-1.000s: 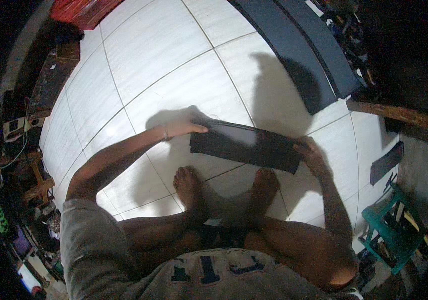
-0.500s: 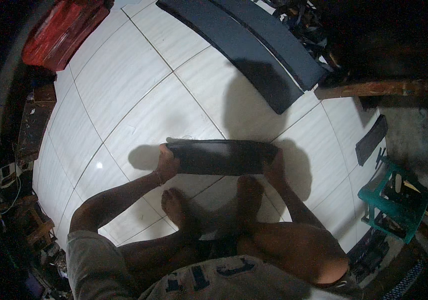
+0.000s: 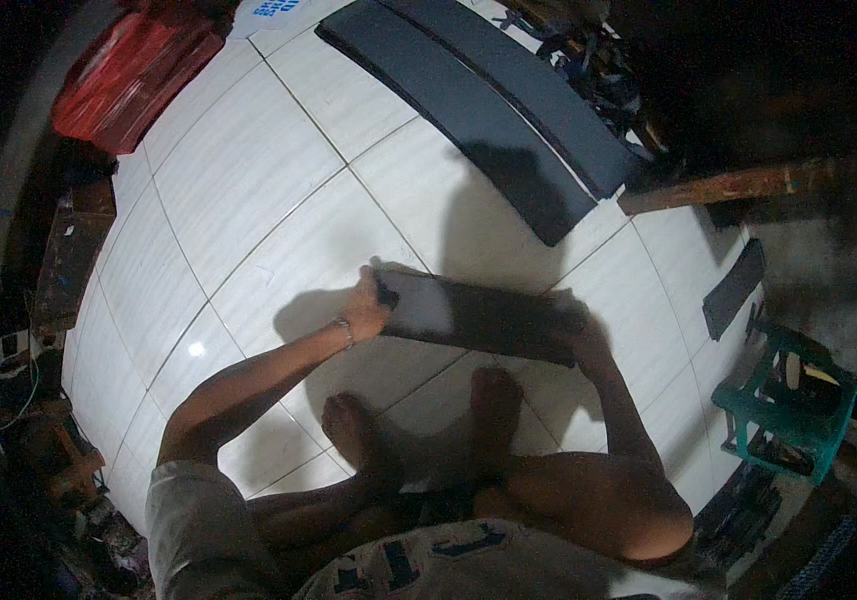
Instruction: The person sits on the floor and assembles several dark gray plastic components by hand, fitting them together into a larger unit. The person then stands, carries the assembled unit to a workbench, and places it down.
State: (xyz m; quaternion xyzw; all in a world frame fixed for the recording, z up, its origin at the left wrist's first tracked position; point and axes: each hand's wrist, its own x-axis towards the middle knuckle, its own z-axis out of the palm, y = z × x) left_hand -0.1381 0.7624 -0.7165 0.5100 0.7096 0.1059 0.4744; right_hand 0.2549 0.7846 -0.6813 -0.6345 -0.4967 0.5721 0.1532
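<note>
Between my hands is a dark grey rectangular strip of sheet material (image 3: 479, 315), held above the tiled floor over my bare feet. It slants, with its left end farther from me than its right. My left hand (image 3: 367, 303) is closed on the left end, a bracelet on its wrist. My right hand (image 3: 574, 315) grips the right end; its fingers are dark and partly hidden in shadow. Beyond lie two long dark grey strips (image 3: 489, 120) side by side on the floor. I cannot tell what the material is.
A red plastic bag (image 3: 139, 85) stands at the far left. A wooden beam (image 3: 724, 190) juts in from the right. A small dark strip (image 3: 735, 290) lies near a green plastic stool (image 3: 789, 405). Dark scraps (image 3: 589, 65) are heaped at the far right. White tiles (image 3: 279, 200) cover the floor.
The held strip has tilted, its left end moving away from me and its right end coming nearer, and has shifted slightly right. Both hands keep their grip. The view has shifted slightly.
</note>
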